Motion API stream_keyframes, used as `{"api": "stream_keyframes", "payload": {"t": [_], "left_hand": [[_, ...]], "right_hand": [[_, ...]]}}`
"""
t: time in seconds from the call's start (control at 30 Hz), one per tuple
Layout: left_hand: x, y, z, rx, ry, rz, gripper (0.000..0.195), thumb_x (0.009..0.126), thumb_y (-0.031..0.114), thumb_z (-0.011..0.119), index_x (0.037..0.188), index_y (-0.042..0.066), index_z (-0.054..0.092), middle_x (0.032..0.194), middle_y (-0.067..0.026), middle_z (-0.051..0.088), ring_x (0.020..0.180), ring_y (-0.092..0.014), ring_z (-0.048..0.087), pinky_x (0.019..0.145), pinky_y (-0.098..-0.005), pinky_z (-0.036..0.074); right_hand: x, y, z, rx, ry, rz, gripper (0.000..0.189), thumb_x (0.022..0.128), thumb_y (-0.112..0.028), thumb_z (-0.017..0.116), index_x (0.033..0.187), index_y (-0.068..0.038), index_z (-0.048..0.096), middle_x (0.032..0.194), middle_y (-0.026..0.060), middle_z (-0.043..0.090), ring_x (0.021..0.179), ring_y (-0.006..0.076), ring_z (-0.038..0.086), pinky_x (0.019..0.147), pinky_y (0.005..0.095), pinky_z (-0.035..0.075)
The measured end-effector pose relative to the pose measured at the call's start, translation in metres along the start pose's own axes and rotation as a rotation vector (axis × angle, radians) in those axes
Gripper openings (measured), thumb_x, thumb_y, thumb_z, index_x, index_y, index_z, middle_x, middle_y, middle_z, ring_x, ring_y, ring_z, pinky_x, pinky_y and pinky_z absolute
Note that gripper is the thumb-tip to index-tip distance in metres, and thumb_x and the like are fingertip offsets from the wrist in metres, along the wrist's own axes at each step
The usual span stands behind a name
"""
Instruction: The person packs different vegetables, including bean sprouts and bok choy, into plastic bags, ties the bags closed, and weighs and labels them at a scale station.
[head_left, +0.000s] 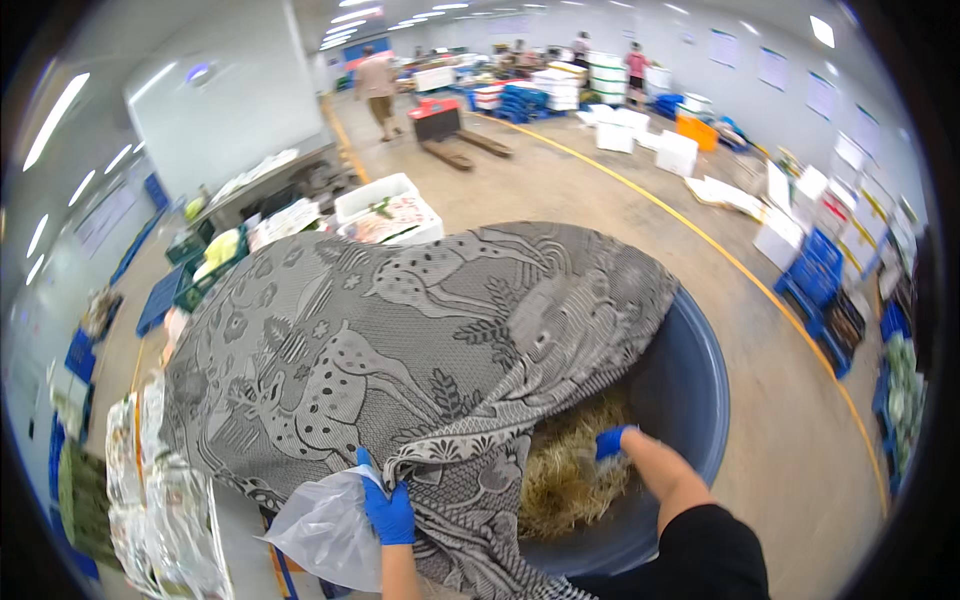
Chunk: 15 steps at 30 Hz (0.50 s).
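Observation:
My left hand (389, 510), in a blue glove, grips a clear plastic bag (326, 529) and a gathered fold of a grey patterned cloth (390, 322). Spotted deer and leaves decorate that cloth, which covers most of a large round blue tub (709, 367). Inside the uncovered right part of the tub lies a heap of pale yellowish, stringy produce (566, 472), perhaps sprouts. My right hand (611, 442), also blue-gloved, reaches over the heap; its fingers are blurred and partly hidden, so what it holds is unclear.
White foam boxes (394, 210) with packed goods stand beyond the tub; wrapped packages (161, 495) lie to the left. A red pallet truck (442, 127) is parked farther off near a walking person (376, 90). Blue crates (814, 270) line the right side.

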<state>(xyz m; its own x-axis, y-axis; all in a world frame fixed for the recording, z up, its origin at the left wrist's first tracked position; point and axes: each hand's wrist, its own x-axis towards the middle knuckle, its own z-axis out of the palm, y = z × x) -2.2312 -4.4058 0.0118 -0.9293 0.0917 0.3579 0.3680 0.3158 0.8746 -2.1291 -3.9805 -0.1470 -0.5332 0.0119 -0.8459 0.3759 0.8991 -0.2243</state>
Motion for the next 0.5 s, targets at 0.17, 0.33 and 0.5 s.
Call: {"api": "stream_keyframes", "payload": {"t": [0.17,0.33,0.5], "left_hand": [[0.001,-0.003,-0.002,-0.078,-0.063,0.037,0.072,0.067,-0.008,0.047,0.133,-0.002,0.020,0.136,-0.0176,0.028,0.126,-0.025,0.027,0.103,-0.0311,0.018],[0.011,-0.020,-0.001,-0.112,-0.132,-0.065,0.057,0.071,-0.003,0.049,0.126,-0.002,0.036,0.123,-0.0179,0.045,0.110,-0.023,0.044,0.094,-0.0300,0.032],[0.015,-0.011,0.001,-0.542,-0.253,-0.336,0.030,0.079,0.007,0.053,0.107,-0.005,0.053,0.097,-0.0110,0.059,0.083,-0.017,0.056,0.074,-0.0277,0.044]], "right_hand": [[-0.101,-0.019,-0.039,0.298,0.479,-0.177,0.045,0.069,-0.039,0.062,0.089,0.001,0.062,0.079,0.0160,0.063,0.068,0.0246,0.058,0.067,0.0366,0.045],[-0.181,-0.040,0.002,0.913,0.842,-0.184,0.040,0.073,-0.025,0.061,0.102,0.002,0.058,0.089,0.0085,0.062,0.076,0.0152,0.055,0.072,0.0295,0.044],[-0.233,-0.081,0.041,1.618,0.976,-0.455,0.028,0.079,-0.018,0.056,0.099,0.001,0.060,0.085,0.0032,0.062,0.074,0.0102,0.055,0.068,0.0247,0.044]]}}
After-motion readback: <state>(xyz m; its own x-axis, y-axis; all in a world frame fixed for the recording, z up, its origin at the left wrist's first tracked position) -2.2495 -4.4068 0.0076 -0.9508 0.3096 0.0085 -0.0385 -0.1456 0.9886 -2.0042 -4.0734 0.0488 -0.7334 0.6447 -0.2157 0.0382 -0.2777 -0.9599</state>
